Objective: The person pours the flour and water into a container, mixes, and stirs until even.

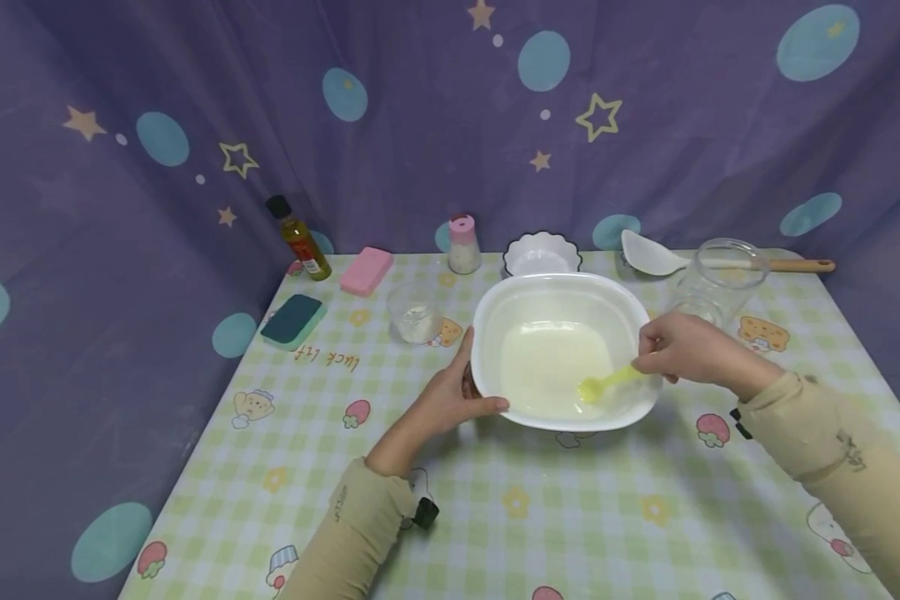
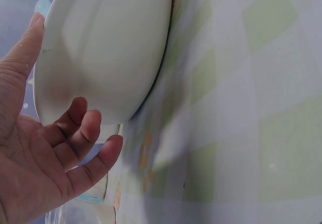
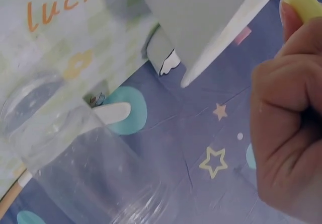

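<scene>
White basin [image 1: 562, 302] is sitting on the table [image 1: 465, 542], a little right of the middle and nearer the far edge, and pale liquid [image 1: 547, 354] is covering its floor. The left hand [image 1: 450, 396] is holding the basin's left end: its thumb is lying over the near rim, set wide of the fingers, which are bending along the outer wall. The right hand [image 1: 686, 354] is arching over the right rim and hiding part of it, its fingers curling inward and clamping a yellow spoon [image 1: 615, 380] by the handle. The spoon is slanting down toward the left, its bowl end meeting the liquid.

Just beyond the right hand, a clear jar [image 1: 716, 287] is standing in front of a white spatula [image 1: 648, 254], whose wooden handle is pointing toward the far right corner. Along the far edge, a scalloped bowl [image 1: 542, 254] is sitting partly hidden behind the basin, with a pink-topped shaker [image 1: 463, 246] standing to its left. A clear cup [image 1: 412, 296] is standing near the left rim. Toward the far left corner, a pink sponge [image 1: 367, 272], a green sponge [image 1: 294, 321] and a dark-capped bottle [image 1: 303, 246] are resting apart.
</scene>
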`<state>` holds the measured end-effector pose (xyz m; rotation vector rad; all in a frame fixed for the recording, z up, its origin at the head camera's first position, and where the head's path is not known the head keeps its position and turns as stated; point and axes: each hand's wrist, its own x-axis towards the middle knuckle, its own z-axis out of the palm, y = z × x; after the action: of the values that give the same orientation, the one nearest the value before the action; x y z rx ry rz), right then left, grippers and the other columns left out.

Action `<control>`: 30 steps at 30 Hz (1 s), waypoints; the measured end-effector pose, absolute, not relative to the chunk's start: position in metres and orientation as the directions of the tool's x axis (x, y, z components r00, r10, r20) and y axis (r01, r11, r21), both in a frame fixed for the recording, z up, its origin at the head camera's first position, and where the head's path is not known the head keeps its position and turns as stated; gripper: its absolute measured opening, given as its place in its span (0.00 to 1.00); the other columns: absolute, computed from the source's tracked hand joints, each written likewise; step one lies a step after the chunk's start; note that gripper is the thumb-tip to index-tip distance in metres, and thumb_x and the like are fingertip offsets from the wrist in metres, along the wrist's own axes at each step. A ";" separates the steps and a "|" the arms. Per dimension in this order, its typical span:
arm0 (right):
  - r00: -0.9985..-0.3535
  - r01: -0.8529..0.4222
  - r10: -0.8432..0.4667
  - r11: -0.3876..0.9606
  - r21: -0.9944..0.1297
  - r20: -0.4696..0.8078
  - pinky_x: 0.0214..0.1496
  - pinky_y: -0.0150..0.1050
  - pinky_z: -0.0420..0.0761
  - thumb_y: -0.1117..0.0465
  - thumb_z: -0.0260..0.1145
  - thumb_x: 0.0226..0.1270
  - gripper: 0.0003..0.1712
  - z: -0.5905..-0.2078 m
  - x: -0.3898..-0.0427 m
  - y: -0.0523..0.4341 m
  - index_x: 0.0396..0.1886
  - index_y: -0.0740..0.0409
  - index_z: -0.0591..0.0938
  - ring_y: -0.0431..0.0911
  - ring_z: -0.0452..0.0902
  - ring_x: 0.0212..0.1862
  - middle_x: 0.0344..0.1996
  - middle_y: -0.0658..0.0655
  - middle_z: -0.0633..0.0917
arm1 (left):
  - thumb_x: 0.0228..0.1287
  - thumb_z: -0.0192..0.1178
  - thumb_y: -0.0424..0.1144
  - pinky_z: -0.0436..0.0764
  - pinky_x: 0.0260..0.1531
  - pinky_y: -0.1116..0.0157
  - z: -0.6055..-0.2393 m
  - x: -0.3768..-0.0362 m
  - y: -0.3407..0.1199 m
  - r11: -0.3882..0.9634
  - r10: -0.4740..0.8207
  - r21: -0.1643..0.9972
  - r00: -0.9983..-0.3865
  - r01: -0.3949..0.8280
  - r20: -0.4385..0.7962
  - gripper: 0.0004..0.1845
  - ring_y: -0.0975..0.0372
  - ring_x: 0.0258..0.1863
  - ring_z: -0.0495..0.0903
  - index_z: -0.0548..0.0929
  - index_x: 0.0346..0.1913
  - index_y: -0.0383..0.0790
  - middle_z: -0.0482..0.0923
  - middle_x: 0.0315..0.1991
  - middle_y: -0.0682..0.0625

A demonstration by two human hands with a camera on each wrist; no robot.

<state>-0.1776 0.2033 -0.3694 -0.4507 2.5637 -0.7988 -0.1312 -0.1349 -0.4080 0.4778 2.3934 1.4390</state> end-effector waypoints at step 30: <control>-0.958 -0.249 -0.287 0.848 -0.469 -0.010 0.28 0.43 0.71 0.57 0.65 0.65 0.11 -0.402 -0.197 0.149 0.23 0.56 0.80 0.44 0.75 0.21 0.13 0.48 0.79 | 0.58 0.71 0.35 0.77 0.39 0.63 -0.417 -0.134 -0.137 0.397 0.442 0.909 -0.895 0.129 -0.066 0.60 0.57 0.38 0.79 0.33 0.78 0.41 0.79 0.50 0.31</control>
<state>-0.1972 0.1487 -0.4024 -0.4274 2.9431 -0.7304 -0.1339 -0.1373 -0.4175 0.4992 2.3621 1.4966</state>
